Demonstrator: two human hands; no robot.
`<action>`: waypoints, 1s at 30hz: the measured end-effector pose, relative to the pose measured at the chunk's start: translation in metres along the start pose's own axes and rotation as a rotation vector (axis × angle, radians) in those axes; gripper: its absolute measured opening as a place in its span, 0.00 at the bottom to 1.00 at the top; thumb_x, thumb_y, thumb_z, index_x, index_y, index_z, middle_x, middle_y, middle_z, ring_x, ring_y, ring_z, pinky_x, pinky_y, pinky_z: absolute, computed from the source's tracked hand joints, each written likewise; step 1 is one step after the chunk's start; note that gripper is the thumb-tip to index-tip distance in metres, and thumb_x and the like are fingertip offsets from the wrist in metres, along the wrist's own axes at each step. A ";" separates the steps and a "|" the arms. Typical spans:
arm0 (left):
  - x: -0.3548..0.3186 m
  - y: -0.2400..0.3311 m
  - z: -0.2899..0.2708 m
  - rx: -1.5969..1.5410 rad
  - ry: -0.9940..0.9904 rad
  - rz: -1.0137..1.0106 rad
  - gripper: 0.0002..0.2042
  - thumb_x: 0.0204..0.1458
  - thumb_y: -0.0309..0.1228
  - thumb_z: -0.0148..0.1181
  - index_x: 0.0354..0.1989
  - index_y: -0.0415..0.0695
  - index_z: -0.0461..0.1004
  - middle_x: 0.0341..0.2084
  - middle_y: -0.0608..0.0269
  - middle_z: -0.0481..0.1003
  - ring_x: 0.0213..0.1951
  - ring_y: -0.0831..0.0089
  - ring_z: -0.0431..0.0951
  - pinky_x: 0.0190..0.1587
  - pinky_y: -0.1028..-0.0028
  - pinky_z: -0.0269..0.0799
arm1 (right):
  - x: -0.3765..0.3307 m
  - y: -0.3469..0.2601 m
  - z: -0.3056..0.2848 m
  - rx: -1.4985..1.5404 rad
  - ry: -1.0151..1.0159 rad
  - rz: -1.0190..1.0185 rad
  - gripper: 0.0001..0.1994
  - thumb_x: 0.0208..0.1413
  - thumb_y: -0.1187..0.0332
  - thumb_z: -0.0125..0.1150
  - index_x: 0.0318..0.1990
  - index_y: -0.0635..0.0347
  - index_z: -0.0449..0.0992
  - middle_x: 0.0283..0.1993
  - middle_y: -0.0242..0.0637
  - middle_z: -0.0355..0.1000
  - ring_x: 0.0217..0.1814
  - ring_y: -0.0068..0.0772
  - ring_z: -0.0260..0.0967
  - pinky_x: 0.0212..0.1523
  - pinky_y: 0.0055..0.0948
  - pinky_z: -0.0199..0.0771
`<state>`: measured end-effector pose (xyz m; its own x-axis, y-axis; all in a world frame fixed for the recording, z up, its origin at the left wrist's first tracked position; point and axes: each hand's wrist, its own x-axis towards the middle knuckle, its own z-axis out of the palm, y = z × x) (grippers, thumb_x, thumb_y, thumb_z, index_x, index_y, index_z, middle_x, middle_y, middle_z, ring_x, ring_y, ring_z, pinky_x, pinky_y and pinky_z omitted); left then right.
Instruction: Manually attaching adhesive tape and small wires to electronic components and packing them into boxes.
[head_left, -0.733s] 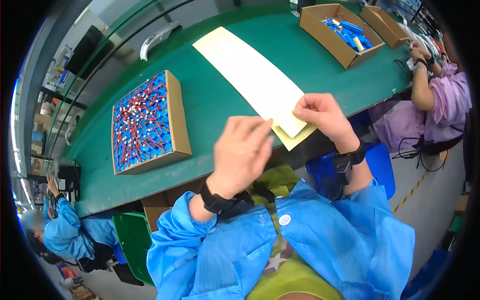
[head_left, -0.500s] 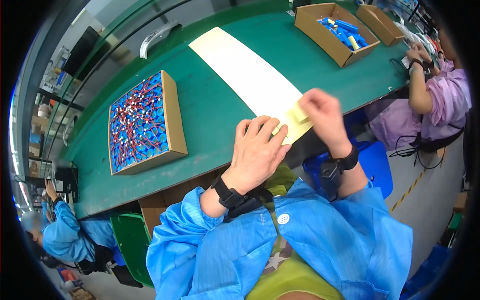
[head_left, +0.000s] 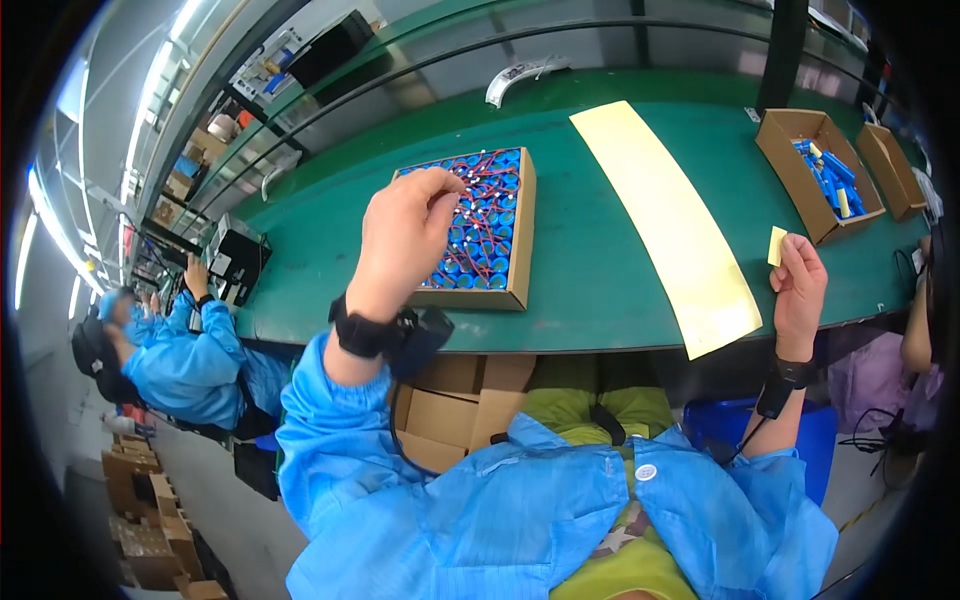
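Observation:
In my right hand [head_left: 803,290], a small pale yellow paper piece [head_left: 776,246] is pinched between thumb and fingers, raised near the table's front edge. My left hand [head_left: 400,235] hovers over a cardboard box [head_left: 517,240] packed with upright blue cylindrical batteries [head_left: 490,255]. Red and black wires with small white connectors [head_left: 478,185] spread across the battery tops. The left fingers are curled with thumb and forefinger close together; whether anything sits between them is hidden. Between box and right hand lies a long pale yellow sheet [head_left: 665,220], its near end reaching the table edge.
The green table [head_left: 570,270] bears an open carton [head_left: 830,215] of loose blue batteries at right, beside another carton [head_left: 893,175]. A curved white part [head_left: 520,78] lies at the back. Co-workers sit at left [head_left: 200,350] and far right [head_left: 880,375]. An open carton [head_left: 440,410] stands below the table.
My left hand has left the sheet and moved left over the battery box. My right hand has moved right, away from the sheet, with the small yellow piece. The view has swung left.

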<state>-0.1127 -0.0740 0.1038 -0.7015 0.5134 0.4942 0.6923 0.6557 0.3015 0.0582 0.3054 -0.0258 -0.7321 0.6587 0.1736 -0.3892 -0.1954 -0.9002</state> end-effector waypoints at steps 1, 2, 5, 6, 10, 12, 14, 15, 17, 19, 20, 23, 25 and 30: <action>0.004 -0.010 0.006 0.005 0.000 0.006 0.05 0.48 0.25 0.58 0.31 0.38 0.75 0.24 0.58 0.75 0.27 0.70 0.75 0.31 0.74 0.69 | 0.001 0.000 0.002 -0.005 -0.022 -0.011 0.05 0.56 0.69 0.56 0.35 0.61 0.72 0.26 0.22 0.64 0.22 0.10 0.54 0.21 0.14 0.51; 0.008 -0.017 0.012 0.104 -0.022 0.077 0.05 0.47 0.26 0.59 0.31 0.38 0.75 0.25 0.57 0.75 0.27 0.68 0.75 0.32 0.72 0.69 | 0.001 -0.001 0.003 -0.001 -0.018 -0.013 0.05 0.56 0.69 0.56 0.35 0.61 0.72 0.26 0.22 0.64 0.22 0.10 0.54 0.21 0.14 0.51; 0.019 -0.023 0.029 0.167 -0.122 0.084 0.06 0.44 0.29 0.60 0.28 0.40 0.75 0.25 0.57 0.74 0.30 0.61 0.75 0.34 0.67 0.69 | -0.001 0.000 0.006 -0.003 0.026 -0.022 0.05 0.57 0.69 0.56 0.34 0.61 0.72 0.25 0.22 0.63 0.21 0.10 0.54 0.20 0.14 0.51; 0.021 -0.018 0.032 0.150 -0.163 0.023 0.06 0.44 0.28 0.60 0.27 0.40 0.75 0.25 0.57 0.74 0.30 0.62 0.75 0.34 0.67 0.69 | -0.001 0.002 0.006 -0.005 0.045 -0.019 0.05 0.57 0.69 0.56 0.34 0.61 0.72 0.24 0.22 0.63 0.21 0.10 0.53 0.20 0.14 0.51; 0.021 -0.021 0.040 0.189 -0.212 -0.057 0.06 0.45 0.29 0.60 0.27 0.40 0.74 0.26 0.57 0.73 0.29 0.64 0.74 0.34 0.69 0.69 | -0.002 0.001 0.006 -0.023 0.041 -0.011 0.05 0.57 0.69 0.56 0.33 0.61 0.72 0.22 0.22 0.62 0.20 0.10 0.52 0.19 0.13 0.50; 0.018 -0.028 0.041 0.255 -0.214 -0.061 0.06 0.46 0.29 0.60 0.28 0.39 0.73 0.26 0.57 0.73 0.28 0.66 0.74 0.33 0.71 0.68 | -0.004 0.000 0.006 -0.022 0.036 -0.007 0.05 0.57 0.69 0.56 0.33 0.61 0.72 0.22 0.22 0.62 0.20 0.10 0.52 0.19 0.13 0.50; 0.017 -0.035 0.038 -0.024 -0.218 -0.167 0.07 0.49 0.31 0.58 0.27 0.40 0.72 0.26 0.60 0.72 0.28 0.66 0.73 0.34 0.68 0.68 | -0.005 0.000 0.006 -0.017 0.025 -0.001 0.05 0.57 0.69 0.56 0.33 0.61 0.72 0.22 0.22 0.62 0.20 0.10 0.52 0.19 0.13 0.50; 0.017 -0.037 0.036 -0.020 -0.217 -0.170 0.07 0.49 0.31 0.58 0.27 0.40 0.72 0.26 0.60 0.72 0.28 0.66 0.73 0.34 0.68 0.68 | -0.005 0.001 0.005 -0.012 0.030 -0.010 0.05 0.57 0.69 0.56 0.33 0.61 0.72 0.22 0.22 0.62 0.20 0.10 0.52 0.19 0.13 0.50; 0.017 -0.040 0.030 -0.610 -0.228 -0.294 0.07 0.53 0.30 0.54 0.29 0.38 0.71 0.26 0.67 0.70 0.29 0.77 0.69 0.34 0.75 0.66 | -0.005 0.002 0.005 -0.004 0.028 -0.014 0.05 0.57 0.69 0.56 0.33 0.60 0.72 0.23 0.22 0.62 0.20 0.10 0.52 0.19 0.13 0.50; 0.020 -0.031 0.014 -0.786 -0.182 -0.315 0.08 0.57 0.30 0.51 0.32 0.38 0.70 0.28 0.69 0.70 0.33 0.82 0.67 0.40 0.79 0.64 | -0.002 0.003 0.007 0.012 0.014 -0.016 0.04 0.57 0.69 0.56 0.34 0.60 0.72 0.24 0.21 0.62 0.20 0.09 0.53 0.19 0.13 0.49; 0.021 -0.031 0.010 -0.811 -0.162 -0.316 0.08 0.58 0.32 0.50 0.33 0.39 0.70 0.31 0.67 0.72 0.37 0.79 0.69 0.44 0.78 0.64 | -0.002 0.006 0.004 0.011 0.015 -0.004 0.04 0.56 0.70 0.56 0.35 0.60 0.72 0.26 0.21 0.63 0.21 0.09 0.53 0.19 0.13 0.50; 0.028 -0.015 -0.002 -0.939 0.091 -0.254 0.10 0.59 0.34 0.49 0.36 0.39 0.70 0.37 0.61 0.74 0.46 0.69 0.72 0.52 0.69 0.63 | 0.001 0.009 -0.008 -0.014 0.025 -0.016 0.05 0.57 0.71 0.56 0.37 0.62 0.72 0.26 0.22 0.64 0.22 0.10 0.54 0.20 0.13 0.50; 0.037 -0.029 -0.007 -1.380 0.052 -0.129 0.10 0.59 0.34 0.48 0.36 0.39 0.71 0.39 0.58 0.74 0.51 0.61 0.71 0.55 0.64 0.63 | 0.002 0.006 -0.015 -0.009 -0.022 -0.036 0.05 0.57 0.72 0.54 0.38 0.63 0.72 0.29 0.25 0.66 0.24 0.12 0.55 0.23 0.13 0.54; 0.032 -0.006 0.021 -1.795 0.153 -0.105 0.08 0.59 0.32 0.46 0.35 0.41 0.68 0.32 0.61 0.71 0.42 0.65 0.71 0.50 0.64 0.64 | -0.018 -0.021 0.004 -0.118 -0.263 -0.289 0.04 0.54 0.71 0.55 0.35 0.58 0.74 0.59 0.45 0.61 0.58 0.36 0.59 0.52 0.28 0.59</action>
<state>-0.1428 -0.0498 0.1009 -0.8014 0.3954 0.4489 0.0436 -0.7098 0.7030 0.0777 0.2949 -0.0086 -0.7259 0.4629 0.5088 -0.5444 0.0657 -0.8363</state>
